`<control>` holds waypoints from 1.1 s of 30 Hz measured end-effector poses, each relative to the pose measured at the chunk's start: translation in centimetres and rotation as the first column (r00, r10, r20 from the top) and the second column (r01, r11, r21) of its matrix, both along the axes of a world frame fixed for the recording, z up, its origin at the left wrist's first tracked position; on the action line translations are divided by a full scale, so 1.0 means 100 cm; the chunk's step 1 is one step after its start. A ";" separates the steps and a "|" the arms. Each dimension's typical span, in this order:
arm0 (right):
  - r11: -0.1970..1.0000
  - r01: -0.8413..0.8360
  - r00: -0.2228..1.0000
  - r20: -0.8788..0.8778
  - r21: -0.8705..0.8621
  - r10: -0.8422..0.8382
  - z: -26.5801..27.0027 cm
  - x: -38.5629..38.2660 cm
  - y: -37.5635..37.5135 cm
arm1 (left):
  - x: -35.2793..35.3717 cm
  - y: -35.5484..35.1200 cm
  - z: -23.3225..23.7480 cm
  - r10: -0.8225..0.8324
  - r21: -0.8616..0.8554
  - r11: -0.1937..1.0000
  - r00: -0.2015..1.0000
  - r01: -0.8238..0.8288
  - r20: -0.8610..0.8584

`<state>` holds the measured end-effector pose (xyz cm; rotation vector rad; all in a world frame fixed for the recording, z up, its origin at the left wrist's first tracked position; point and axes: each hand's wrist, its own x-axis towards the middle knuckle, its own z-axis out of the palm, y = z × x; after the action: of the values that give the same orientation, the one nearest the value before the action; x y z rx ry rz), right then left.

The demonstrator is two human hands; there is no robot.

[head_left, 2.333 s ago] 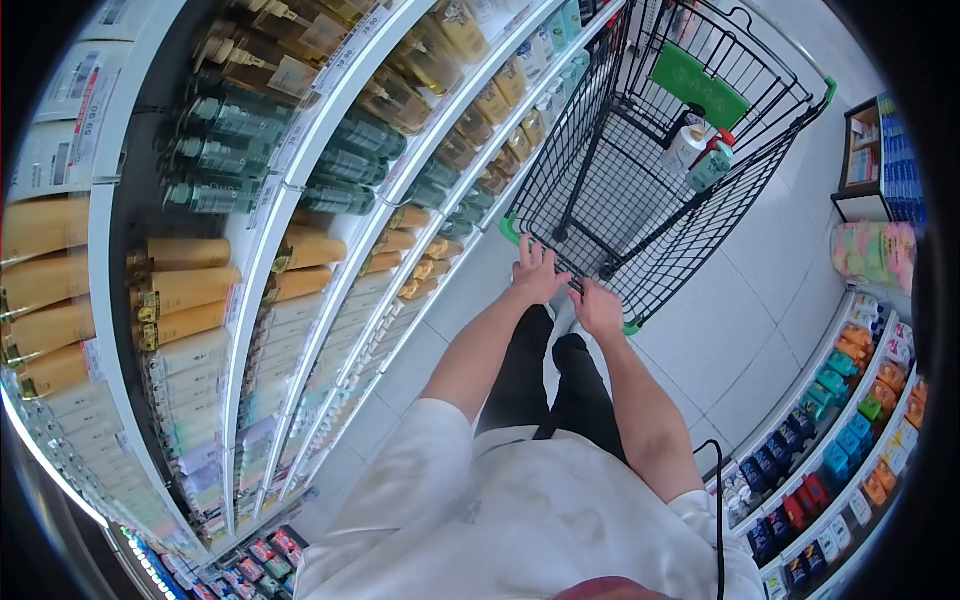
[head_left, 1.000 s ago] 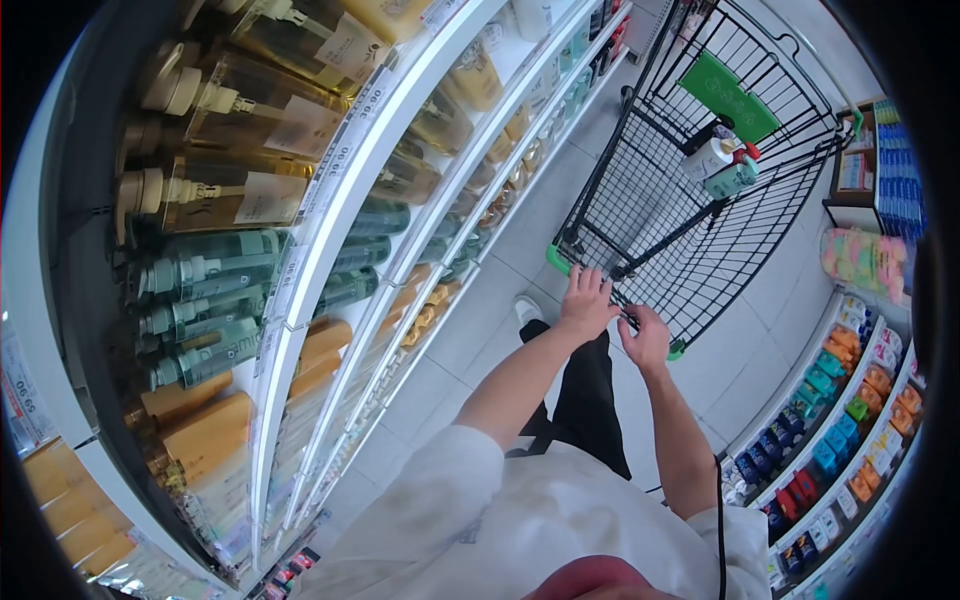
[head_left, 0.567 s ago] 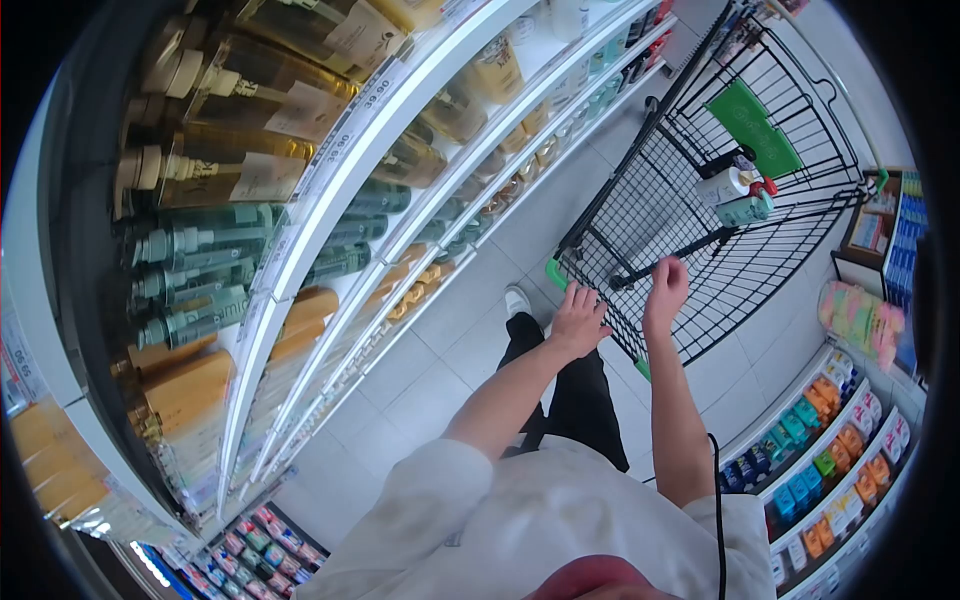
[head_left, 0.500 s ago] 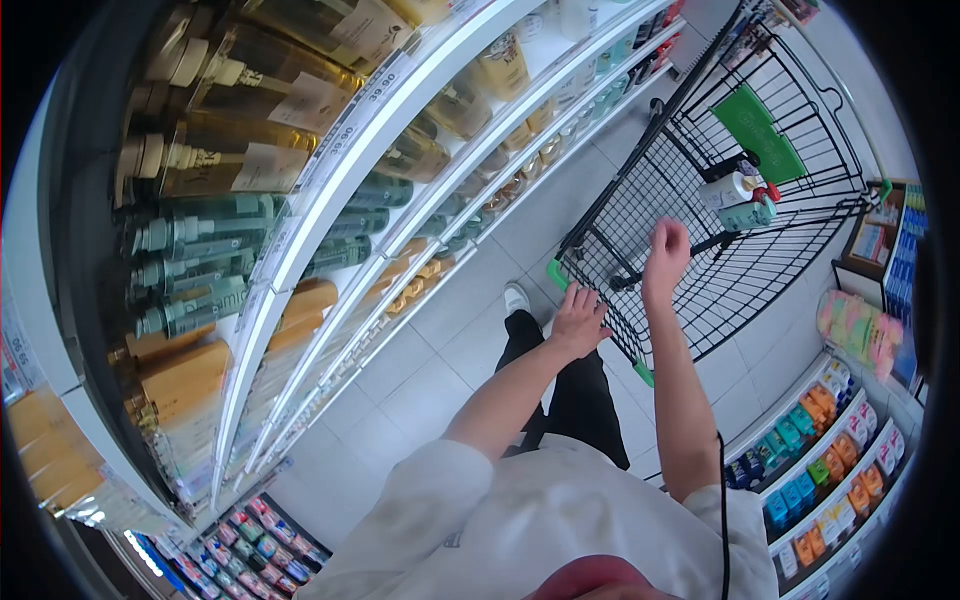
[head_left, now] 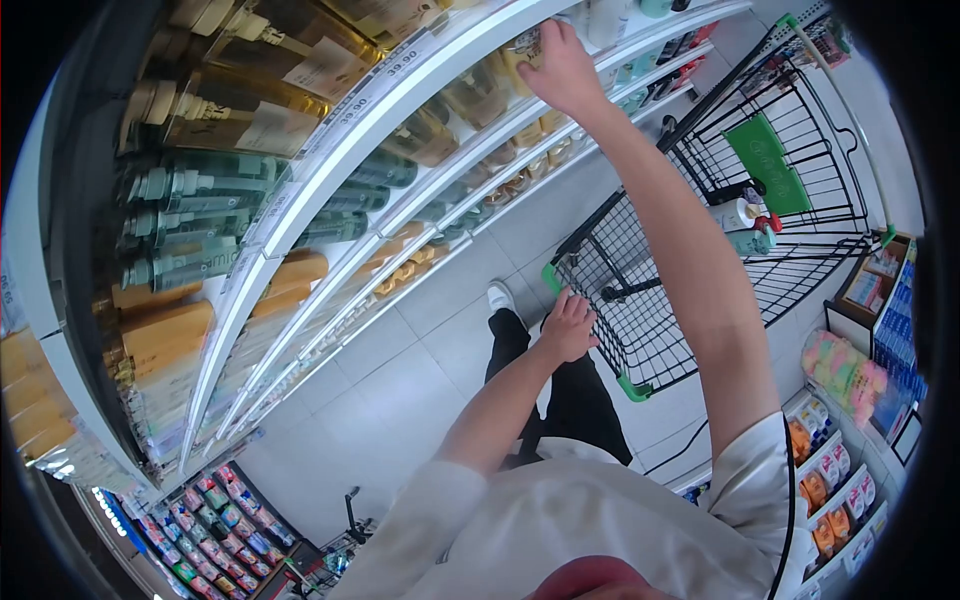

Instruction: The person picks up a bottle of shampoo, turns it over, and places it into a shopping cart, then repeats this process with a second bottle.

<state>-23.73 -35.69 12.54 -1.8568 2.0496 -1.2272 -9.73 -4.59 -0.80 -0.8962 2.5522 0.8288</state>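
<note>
My left hand (head_left: 568, 330) rests at the near edge of a black wire shopping cart (head_left: 655, 350) with green corner pieces, its fingers curled over the rim. Stretched forward to the shelf, my right hand (head_left: 566, 68) has its thumb and fingers around a yellow bottle (head_left: 520, 52) with dark print on its front. The far side of that bottle is hidden by the fingers. Clear bottles of amber liquid (head_left: 475, 92) stand on the shelf beside it. Inside the cart lie a white bottle (head_left: 735, 214) and a teal bottle (head_left: 750, 241) with something red.
White shelf edges (head_left: 350, 125) with price tags curve along my left, holding large amber pump bottles (head_left: 250, 110) and green bottles (head_left: 205, 220). A green panel (head_left: 768, 163) sits on the cart. Stocked racks (head_left: 840, 490) and a pastel bundle (head_left: 843, 372) stand right.
My right hand has moved from above the cart forward and left to the shelf, onto the yellow bottle. My left hand has stayed on the cart's edge.
</note>
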 end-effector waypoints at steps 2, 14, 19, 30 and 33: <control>0.995 -0.037 0.999 -0.003 0.090 0.037 0.007 0.002 -0.011 | -0.003 0.000 0.005 -0.017 0.054 0.998 0.994 0.011 0.109; 0.968 -0.167 0.981 -0.070 0.187 0.182 0.018 -0.006 -0.016 | -0.002 0.003 0.009 -0.009 0.051 0.999 0.993 0.003 0.116; 0.976 -0.178 0.981 0.049 -0.128 0.186 -0.002 -0.024 0.008 | 0.001 0.006 0.006 0.002 0.012 1.000 0.998 -0.003 0.060; 0.912 -0.055 0.976 0.173 -0.406 0.136 -0.025 -0.036 0.040 | 0.004 0.009 -0.002 0.056 -0.050 0.997 0.994 -0.061 -0.091; 0.921 0.035 0.955 0.284 -0.387 0.083 -0.012 -0.035 0.060 | 0.004 0.012 -0.005 0.046 -0.066 0.997 0.997 -0.050 -0.067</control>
<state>-27.27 -29.73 11.29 -1.6932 1.7116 -1.8884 -9.29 -3.38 -1.33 -0.9696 2.6390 0.8020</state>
